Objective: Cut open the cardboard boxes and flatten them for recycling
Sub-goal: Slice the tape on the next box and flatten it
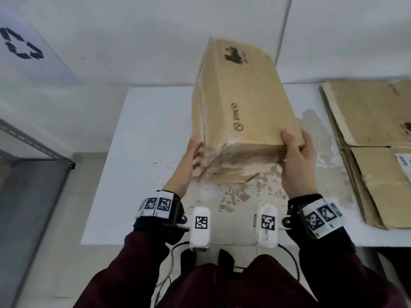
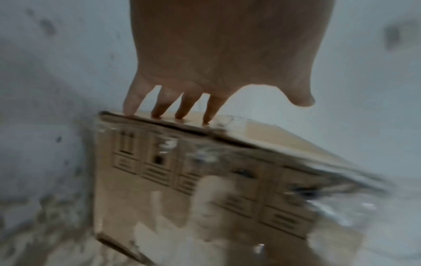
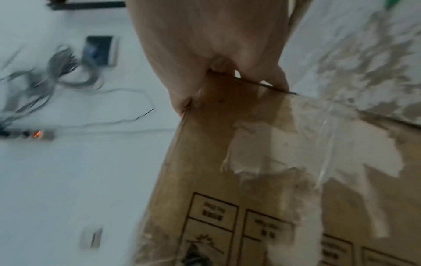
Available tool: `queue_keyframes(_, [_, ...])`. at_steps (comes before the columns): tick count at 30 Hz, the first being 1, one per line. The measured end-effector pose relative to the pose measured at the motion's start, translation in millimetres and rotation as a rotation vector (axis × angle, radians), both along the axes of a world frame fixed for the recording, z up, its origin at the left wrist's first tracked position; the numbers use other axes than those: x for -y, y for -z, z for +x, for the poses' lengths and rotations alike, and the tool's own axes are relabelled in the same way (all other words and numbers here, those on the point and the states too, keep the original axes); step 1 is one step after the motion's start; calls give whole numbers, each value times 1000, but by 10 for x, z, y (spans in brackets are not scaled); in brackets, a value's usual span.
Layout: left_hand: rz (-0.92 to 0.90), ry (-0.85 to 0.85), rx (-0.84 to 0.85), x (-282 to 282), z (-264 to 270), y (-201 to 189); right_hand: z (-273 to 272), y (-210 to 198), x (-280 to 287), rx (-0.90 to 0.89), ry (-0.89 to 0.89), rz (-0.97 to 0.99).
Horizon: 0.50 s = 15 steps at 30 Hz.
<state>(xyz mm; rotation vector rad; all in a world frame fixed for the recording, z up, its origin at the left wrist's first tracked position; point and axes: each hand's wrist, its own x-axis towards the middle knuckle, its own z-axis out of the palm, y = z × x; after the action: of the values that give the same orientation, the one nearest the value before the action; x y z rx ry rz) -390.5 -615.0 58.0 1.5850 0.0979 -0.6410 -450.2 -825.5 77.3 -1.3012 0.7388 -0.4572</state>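
Observation:
A long brown cardboard box [image 1: 244,107] with clear tape and torn patches on its near end is held tilted over the white table [image 1: 142,152]. My left hand [image 1: 189,161] lies against its near left side. In the left wrist view its straight fingers [image 2: 187,106] touch the edge of the box [image 2: 205,180], and the thumb stands apart. My right hand [image 1: 295,165] grips the near right corner, with the thumb on the top face and the fingers round the side. The right wrist view shows that hand [image 3: 216,45] clamped on the box's edge [image 3: 227,162].
A stack of flattened cardboard [image 1: 367,121] lies on the table at the right. A white bin with a recycling symbol [image 1: 22,43] and a metal shelf frame [image 1: 33,147] stand at the left. Cables and a power strip [image 3: 34,135] lie on the floor.

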Motion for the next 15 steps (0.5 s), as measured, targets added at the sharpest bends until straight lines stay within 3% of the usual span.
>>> queue_keyframes(2, [-90,6,-121,1,4,-10,16,-97,-149,27,-81,-225])
queue_keyframes(5, [-144,8,-96,-60,3,-77,29,-198,-384,82,-160,-430])
queue_keyframes(9, [-296,-200,-69,-321,6,-78,24,-279,-662,96,-442,-558])
queue_keyframes(11, [-272,-259,-51,-601,20,-39,73,-232,-766,70,-611,-718])
queue_keyframes(15, [-2,-370,67,-1104,93,146,207,-18,-981,49,-842,-983])
